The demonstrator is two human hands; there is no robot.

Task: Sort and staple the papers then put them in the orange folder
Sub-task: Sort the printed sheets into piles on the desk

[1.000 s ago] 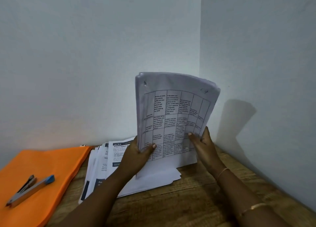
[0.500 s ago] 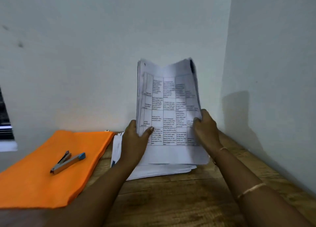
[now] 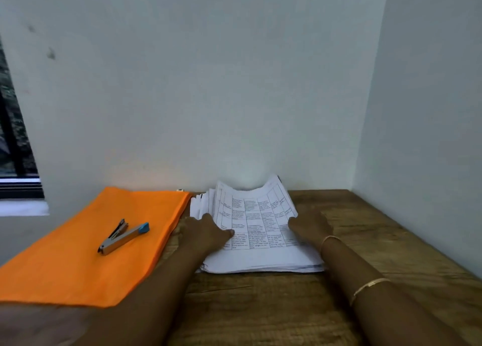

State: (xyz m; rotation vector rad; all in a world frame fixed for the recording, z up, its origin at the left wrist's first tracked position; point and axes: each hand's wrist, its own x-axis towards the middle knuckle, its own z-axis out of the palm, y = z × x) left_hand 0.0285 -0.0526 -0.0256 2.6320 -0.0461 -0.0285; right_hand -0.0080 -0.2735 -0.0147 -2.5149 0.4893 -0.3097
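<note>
A stack of white papers [image 3: 260, 231], its top sheet printed with a table, lies on the wooden table [image 3: 273, 309] against the back wall, and its far edge still curls upward. My left hand [image 3: 206, 232] grips the stack's left edge with the thumb on the top sheet. My right hand [image 3: 310, 224] grips the right edge. More loose sheets [image 3: 199, 206] stick out at the stack's far left. The orange folder [image 3: 78, 262] lies flat to the left, with a metal stapler [image 3: 122, 237] with a blue tip resting on it.
White walls close the table in at the back and on the right. A dark window [image 3: 15, 150] sits at far left. Bare wood shows in front of the papers and to their right.
The papers stood upright in both hands; now they have been lowered flat onto the pile on the table. The view has also shifted, showing more of the folder and the window.
</note>
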